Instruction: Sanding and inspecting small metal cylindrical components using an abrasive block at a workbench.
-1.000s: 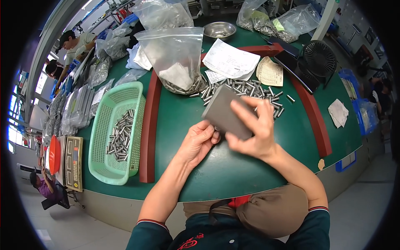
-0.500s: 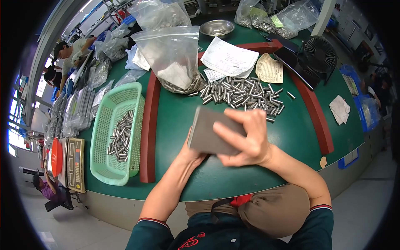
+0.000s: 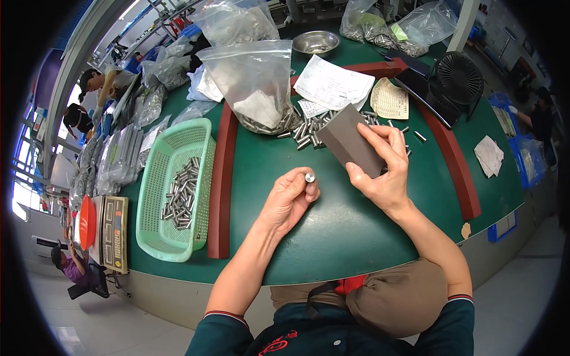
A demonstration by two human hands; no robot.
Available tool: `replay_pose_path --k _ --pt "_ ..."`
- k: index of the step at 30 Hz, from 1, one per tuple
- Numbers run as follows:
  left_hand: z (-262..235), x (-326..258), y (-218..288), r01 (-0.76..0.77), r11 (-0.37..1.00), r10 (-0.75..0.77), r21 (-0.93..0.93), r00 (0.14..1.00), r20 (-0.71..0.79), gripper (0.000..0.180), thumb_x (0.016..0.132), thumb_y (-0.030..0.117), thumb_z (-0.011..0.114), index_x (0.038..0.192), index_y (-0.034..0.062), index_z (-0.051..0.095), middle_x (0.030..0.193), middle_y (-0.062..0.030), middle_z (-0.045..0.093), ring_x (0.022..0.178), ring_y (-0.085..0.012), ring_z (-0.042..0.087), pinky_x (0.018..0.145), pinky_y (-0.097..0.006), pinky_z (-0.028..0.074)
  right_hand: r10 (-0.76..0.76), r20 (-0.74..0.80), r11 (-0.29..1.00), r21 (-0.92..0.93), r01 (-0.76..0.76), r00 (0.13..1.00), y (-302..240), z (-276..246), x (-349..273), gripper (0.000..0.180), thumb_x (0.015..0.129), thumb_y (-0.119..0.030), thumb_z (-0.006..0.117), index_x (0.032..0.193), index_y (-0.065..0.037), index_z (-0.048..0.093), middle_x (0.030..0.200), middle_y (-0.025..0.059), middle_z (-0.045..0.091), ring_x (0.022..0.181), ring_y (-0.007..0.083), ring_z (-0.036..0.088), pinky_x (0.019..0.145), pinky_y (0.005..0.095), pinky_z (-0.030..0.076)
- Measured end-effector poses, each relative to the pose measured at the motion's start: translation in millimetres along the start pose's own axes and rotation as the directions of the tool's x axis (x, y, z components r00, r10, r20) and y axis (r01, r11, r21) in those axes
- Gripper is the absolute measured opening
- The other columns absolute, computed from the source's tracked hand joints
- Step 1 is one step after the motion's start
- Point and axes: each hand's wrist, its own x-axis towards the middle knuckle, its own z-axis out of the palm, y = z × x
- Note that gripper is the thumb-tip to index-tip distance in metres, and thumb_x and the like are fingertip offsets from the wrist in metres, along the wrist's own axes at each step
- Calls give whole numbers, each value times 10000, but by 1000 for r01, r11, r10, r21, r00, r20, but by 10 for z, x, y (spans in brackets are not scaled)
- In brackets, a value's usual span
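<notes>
Between the thumb and fingers of my left hand (image 3: pixel 286 202) is a short metal pin (image 3: pixel 310 178), its bright round end facing up. My right hand (image 3: pixel 386 172) grips a flat grey-brown block that looks like a sanding block (image 3: pixel 344 139), tilted and apart from the pin. Behind the block lies a loose pile of steel pins (image 3: pixel 304 135), partly hidden by it. To the left, a green perforated plastic basket (image 3: pixel 203 204) holds more steel pins (image 3: pixel 183 196). A clear zip bag (image 3: pixel 252 74) with pins and a white slip stands at the pile's left.
Dark red bars (image 3: pixel 221 184) border the green tabletop (image 3: pixel 332 237) at left, back and right. Papers (image 3: pixel 332 80), a metal bowl (image 3: pixel 314 43), a phone (image 3: pixel 423 95) and a black fan (image 3: pixel 457 80) sit farther back. A scale (image 3: pixel 113 234) stands left. Other people work beyond.
My hands have separated: the block has moved up and right with my right hand, away from my left. The pin in my left hand, hidden by the block before, now shows.
</notes>
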Motion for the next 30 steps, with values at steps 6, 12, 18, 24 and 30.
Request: replay_pose_path --k 6,12,18,24,30 --pt "-109 3 -27 -6 994 16 -110 996 92 249 940 271 635 1021 35 620 808 -6 574 704 -96 467 694 -250 397 -91 37 996 18 90 995 -70 -7 -27 626 563 -209 770 1154 -31 668 1063 134 562 937 281 527 849 386 422" --pt "-40 -28 18 -21 984 52 176 984 -171 248 942 161 637 1133 3 635 960 -22 669 812 -79 582 740 -237 487 -424 230 904 57 423 876 -259 -117 -26 622 527 -255 754 1129 -111 687 1068 143 587 830 273 540 775 384 394" --pt "-35 -35 12 -116 973 149 198 976 -161 201 949 111 617 1102 -16 648 950 -34 668 816 -91 587 754 -247 494 -405 194 914 89 395 894 -287 -104 -34 621 533 -257 745 1133 -111 686 1061 150 586 833 275 536 760 392 386" --pt "-51 -3 44 -212 967 218 139 975 -31 186 946 213 622 976 30 618 829 -19 568 733 -109 482 698 -252 399 -110 126 964 -229 136 986 -63 -97 41 617 544 -200 758 1139 -55 680 1067 140 563 915 276 534 826 389 405" --pt "-73 13 20 -84 995 84 -60 996 -2 285 933 347 630 931 69 570 760 -2 502 681 -110 414 678 -255 338 -86 80 991 -95 94 993 -99 -85 9 632 557 -200 750 1156 -21 663 1066 140 559 926 280 531 831 375 417"
